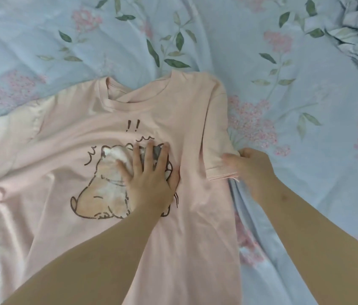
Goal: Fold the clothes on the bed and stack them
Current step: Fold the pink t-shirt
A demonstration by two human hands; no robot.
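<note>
Now the pink cartoon-print T-shirt (195,227) lies face-up, left grip (149,183) pressing flat, right grip (253,170) pinching its sleeve (215,137).

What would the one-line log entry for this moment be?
left hand: flat, pressing print on pink T-shirt | right hand: pinching sleeve hem | shirt: spread face up on floral bedsheet

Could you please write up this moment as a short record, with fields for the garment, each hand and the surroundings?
garment: pink T-shirt, front up, spread on the floral bed sheet, not yet folded
left hand: flat, fingers spread, pressing on the cartoon print
right hand: grips the sleeve hem at the shirt's edge
other: crumpled pale fabric at the far right
</note>
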